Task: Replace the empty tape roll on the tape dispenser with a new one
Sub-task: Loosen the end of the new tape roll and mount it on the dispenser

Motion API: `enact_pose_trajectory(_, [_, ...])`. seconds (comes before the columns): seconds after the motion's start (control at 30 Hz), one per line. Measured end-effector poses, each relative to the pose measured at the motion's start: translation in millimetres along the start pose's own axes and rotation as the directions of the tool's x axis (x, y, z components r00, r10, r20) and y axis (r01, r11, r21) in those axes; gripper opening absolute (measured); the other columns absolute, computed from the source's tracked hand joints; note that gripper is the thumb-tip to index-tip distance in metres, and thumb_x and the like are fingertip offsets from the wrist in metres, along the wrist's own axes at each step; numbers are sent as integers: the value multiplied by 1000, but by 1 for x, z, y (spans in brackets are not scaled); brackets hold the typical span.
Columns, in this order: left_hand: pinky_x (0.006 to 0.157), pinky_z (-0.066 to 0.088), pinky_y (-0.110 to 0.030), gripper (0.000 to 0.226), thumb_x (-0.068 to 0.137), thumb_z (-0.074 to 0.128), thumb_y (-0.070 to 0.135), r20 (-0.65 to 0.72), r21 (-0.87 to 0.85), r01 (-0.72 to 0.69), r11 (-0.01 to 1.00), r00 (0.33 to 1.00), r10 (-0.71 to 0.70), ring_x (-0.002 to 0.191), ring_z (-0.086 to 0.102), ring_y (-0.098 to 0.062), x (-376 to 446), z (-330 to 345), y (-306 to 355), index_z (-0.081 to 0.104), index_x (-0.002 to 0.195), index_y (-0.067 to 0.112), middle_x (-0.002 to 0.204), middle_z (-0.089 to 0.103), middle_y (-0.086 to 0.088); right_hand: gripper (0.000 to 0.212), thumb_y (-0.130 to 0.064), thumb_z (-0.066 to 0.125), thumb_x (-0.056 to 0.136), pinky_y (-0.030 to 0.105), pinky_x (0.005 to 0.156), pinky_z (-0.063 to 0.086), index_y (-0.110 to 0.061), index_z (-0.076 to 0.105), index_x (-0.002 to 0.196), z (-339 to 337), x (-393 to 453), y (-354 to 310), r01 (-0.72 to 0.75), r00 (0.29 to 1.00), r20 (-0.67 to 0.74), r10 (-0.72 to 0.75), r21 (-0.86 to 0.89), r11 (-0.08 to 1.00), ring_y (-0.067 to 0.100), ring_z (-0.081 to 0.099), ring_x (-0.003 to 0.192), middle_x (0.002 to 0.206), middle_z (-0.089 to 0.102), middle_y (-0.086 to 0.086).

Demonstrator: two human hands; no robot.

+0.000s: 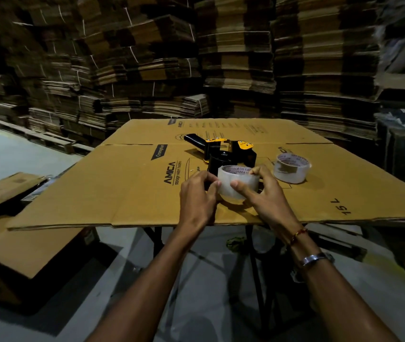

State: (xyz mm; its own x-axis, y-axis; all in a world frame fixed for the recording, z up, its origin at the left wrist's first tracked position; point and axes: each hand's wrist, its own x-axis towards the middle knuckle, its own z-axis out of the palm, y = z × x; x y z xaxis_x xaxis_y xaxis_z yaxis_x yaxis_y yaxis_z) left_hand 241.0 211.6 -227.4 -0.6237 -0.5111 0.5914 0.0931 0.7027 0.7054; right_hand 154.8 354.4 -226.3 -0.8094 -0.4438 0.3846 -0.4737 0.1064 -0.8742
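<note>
A clear tape roll (pixel 236 180) is held just above the flattened cardboard sheet (pixel 127 193), between both hands. My left hand (pixel 197 196) grips its left side with thumb on the outer face. My right hand (pixel 263 191) grips the right side, thumb on the front, fingers over the rim. Right behind it lies the black and yellow tape dispenser (pixel 223 150), on its side, handle pointing back left. A second tape roll (pixel 291 167) sits on the cardboard to the right of the dispenser.
The cardboard sheet lies over a folding table whose legs (pixel 255 257) show below. Another cardboard box (pixel 23 243) sits low at the left. Tall stacks of flattened cartons (pixel 221 58) wall the back and right.
</note>
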Motion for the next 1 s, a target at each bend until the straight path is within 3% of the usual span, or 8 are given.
enact_pose_trajectory(0.1, [74, 53, -28, 6, 92, 66, 16, 0, 30, -12, 999, 1000, 12, 84, 63, -13, 1, 1, -2, 70, 90, 12, 91, 68, 0, 33, -44, 75, 86, 28, 60, 58, -28, 48, 94, 1, 1, 3, 9, 1000, 4, -9, -26, 1000, 29, 62, 107, 120, 55, 10])
enact_pose_trajectory(0.2, [71, 53, -31, 7, 92, 63, 15, 30, 36, -25, 999, 999, 24, 81, 62, -15, 2, 1, -1, 67, 88, 11, 89, 67, -2, 32, -45, 75, 86, 37, 61, 62, -30, 48, 93, 0, 1, 2, 7, 1000, 15, -7, -8, 1000, 31, 64, 106, 119, 55, 10])
enact_pose_trajectory(0.3, [65, 56, -34, 8, 93, 60, 14, 142, -109, 95, 989, 987, -79, 82, 65, -20, 5, -6, -3, 65, 87, 13, 89, 67, -5, 34, -33, 74, 90, 42, 67, 64, -14, 49, 104, -3, 0, -3, -60, 996, 68, 52, 117, 991, 28, 66, 104, 123, 55, 10])
enact_pose_trajectory(0.4, [68, 57, -46, 11, 94, 59, 13, 320, -377, 373, 847, 911, -259, 79, 68, -25, 7, -17, -2, 64, 84, 14, 85, 67, -7, 34, -29, 74, 87, 36, 66, 57, -10, 51, 102, -10, 1, -8, -120, 985, 148, 84, 251, 960, 22, 66, 98, 125, 56, 12])
enact_pose_trajectory(0.5, [78, 55, -46, 9, 93, 60, 6, 457, -546, 478, 688, 858, -233, 75, 63, -24, 9, -26, -3, 65, 85, 8, 77, 67, -6, 30, -34, 73, 78, 40, 80, 53, -18, 52, 92, -16, 2, -10, -181, 969, 225, 99, 379, 908, 22, 63, 100, 119, 56, 12])
enact_pose_trajectory(0.57, [80, 54, -41, 5, 92, 63, 7, 504, -573, 497, 652, 840, -198, 80, 62, -25, 9, -30, -5, 66, 89, 6, 81, 67, -9, 30, -34, 74, 76, 47, 89, 48, -19, 53, 92, -18, 3, -9, -201, 961, 255, 106, 383, 901, 23, 62, 102, 117, 56, 10])
enact_pose_trajectory(0.8, [67, 57, -30, 10, 94, 61, 9, 398, -398, 349, 849, 899, -183, 95, 66, -22, 12, -33, -8, 65, 85, 11, 102, 68, -6, 35, -36, 75, 78, 33, 69, 54, -17, 53, 97, -18, 5, -7, -146, 961, 268, 67, 287, 947, 19, 64, 100, 116, 58, 4])
enact_pose_trajectory(1.0, [82, 59, -38, 9, 95, 62, 15, 357, -248, 167, 954, 931, -70, 99, 67, -20, 18, -34, -15, 66, 87, 14, 99, 69, -3, 37, -35, 75, 81, 50, 82, 55, -14, 51, 100, -18, 7, -7, -114, 958, 283, 42, 244, 963, 28, 63, 107, 121, 57, 14])
